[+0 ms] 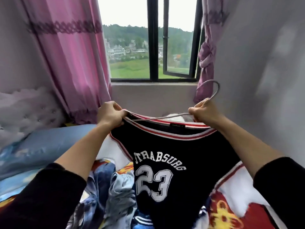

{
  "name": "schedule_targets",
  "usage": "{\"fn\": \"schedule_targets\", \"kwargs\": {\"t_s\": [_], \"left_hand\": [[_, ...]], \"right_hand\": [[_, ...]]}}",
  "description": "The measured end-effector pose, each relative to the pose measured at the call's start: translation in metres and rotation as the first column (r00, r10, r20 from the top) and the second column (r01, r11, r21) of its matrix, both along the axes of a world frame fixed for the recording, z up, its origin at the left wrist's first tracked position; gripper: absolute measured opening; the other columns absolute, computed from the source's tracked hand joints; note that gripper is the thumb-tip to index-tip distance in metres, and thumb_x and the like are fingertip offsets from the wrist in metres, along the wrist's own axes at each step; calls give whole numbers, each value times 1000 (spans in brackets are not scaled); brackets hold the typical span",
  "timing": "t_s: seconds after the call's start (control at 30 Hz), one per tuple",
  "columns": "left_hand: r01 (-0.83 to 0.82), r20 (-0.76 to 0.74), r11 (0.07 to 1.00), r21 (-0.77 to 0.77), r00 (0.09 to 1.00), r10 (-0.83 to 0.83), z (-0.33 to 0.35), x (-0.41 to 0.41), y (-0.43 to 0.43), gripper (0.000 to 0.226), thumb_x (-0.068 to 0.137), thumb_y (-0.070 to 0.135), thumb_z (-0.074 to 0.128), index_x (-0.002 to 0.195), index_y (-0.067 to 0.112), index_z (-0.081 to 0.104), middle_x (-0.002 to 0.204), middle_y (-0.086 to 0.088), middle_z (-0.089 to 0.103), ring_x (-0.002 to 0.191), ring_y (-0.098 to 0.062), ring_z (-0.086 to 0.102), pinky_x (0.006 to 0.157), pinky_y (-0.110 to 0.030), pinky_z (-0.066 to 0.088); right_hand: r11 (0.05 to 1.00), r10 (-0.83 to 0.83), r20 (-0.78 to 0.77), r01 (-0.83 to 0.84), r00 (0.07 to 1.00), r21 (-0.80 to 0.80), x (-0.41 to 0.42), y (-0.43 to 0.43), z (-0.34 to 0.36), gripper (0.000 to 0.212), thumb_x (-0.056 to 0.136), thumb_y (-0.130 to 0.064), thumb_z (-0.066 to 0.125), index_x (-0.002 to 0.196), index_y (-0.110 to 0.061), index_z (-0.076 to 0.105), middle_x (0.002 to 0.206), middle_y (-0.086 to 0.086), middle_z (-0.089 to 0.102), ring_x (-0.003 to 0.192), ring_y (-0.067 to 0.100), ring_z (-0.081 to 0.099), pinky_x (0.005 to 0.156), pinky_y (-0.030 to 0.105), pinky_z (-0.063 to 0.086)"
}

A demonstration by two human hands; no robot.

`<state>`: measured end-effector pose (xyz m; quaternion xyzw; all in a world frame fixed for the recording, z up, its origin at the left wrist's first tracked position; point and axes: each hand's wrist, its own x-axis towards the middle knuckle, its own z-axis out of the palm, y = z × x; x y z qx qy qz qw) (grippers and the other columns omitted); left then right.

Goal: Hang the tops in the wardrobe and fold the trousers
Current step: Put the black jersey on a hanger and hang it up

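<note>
A person holds a black number 23 jersey above a bed by a window. The left grip pinches its striped collar; the right grip clenches a grey wire hanger threaded into the neckline. Denim clothes lie heaped below.

Jersey: hem cut off by lower frame edge; neck label print too small to read. Hanger: left end hidden inside collar at left hand. Clothes heap beneath blurred, single garments not distinguishable.
</note>
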<state>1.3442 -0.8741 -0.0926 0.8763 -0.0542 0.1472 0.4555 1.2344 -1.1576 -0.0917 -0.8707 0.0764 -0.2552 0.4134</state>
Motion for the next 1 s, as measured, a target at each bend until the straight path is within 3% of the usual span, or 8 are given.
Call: {"fn": "schedule_targets", "kwargs": {"t_s": [0.23, 0.33, 0.43, 0.53, 0.6, 0.73, 0.9, 1.0], "left_hand": [[32, 97, 994, 100, 994, -42, 37, -42, 2, 14, 66, 30, 72, 72, 19, 64, 74, 1, 69, 74, -22, 69, 74, -38, 58], [80, 115, 997, -3, 990, -79, 50, -66, 9, 20, 72, 38, 68, 79, 19, 70, 70, 5, 66, 72, -16, 65, 75, -34, 56], [80, 250, 994, -75, 966, -59, 61, -94, 16, 37, 80, 42, 54, 93, 14, 73, 77, 3, 63, 80, -15, 57, 75, -26, 42], [0, 254, 995, 96, 967, -25, 59, -115, 32, 37, 92, 37, 41, 105, 21, 72, 109, -3, 64, 108, -18, 46, 89, -24, 26], [-53, 266, 972, 228, 964, -10, 50, -124, 49, 38, 100, 33, 32, 108, 26, 69, 113, -1, 65, 120, -23, 46, 104, -36, 25], [-142, 386, 948, 285, 922, 22, 45, -152, 85, 38, 103, 33, 30, 77, 18, 53, 69, 13, 47, 97, -29, 53, 90, -41, 31], [-253, 435, 904, 345, 896, 85, 51, -183, 129, 35, 100, 40, 25, 69, 26, 33, 70, 10, 43, 86, -19, 41, 88, -42, 27], [-296, 442, 891, 345, 888, 124, 54, -204, 163, 33, 97, 45, 27, 74, 23, 38, 72, 14, 44, 87, -16, 40, 87, -41, 25]], "right_hand": [[975, 131, -80, -143, 988, -170, -6, 46, 59, 31, 81, -20, 63, 53, -7, 65, 35, -8, 44, 38, 8, 37, 49, 24, 35], [984, 146, 10, -144, 989, -106, -10, 54, 86, 29, 81, -19, 66, 54, -7, 66, 45, -2, 51, 43, 8, 43, 49, 24, 37], [973, 221, 22, -219, 975, -72, -16, 65, 107, 29, 83, -21, 68, 59, -4, 66, 54, 4, 55, 44, 7, 43, 44, 18, 34], [951, 309, 14, -309, 951, -9, -20, 83, 118, 27, 83, -21, 71, 61, -4, 67, 47, -2, 55, 42, 7, 41, 40, 18, 31], [928, 368, 29, -369, 929, 52, -21, 95, 127, 28, 83, -16, 70, 59, -4, 64, 42, -4, 49, 39, 8, 38, 38, 16, 28], [842, 535, 23, -535, 845, 61, -29, 125, 139, 18, 85, -9, 62, 68, -2, 61, 56, 5, 49, 50, 13, 39, 44, 21, 29], [701, 709, -18, -708, 705, -86, -38, 178, 142, 21, 92, -9, 56, 75, 2, 58, 59, 6, 47, 51, 12, 39, 45, 19, 33], [610, 787, -23, -783, 617, -122, -44, 214, 143, 21, 94, -13, 57, 75, -2, 59, 61, 5, 53, 52, 12, 43, 47, 20, 37]]}}
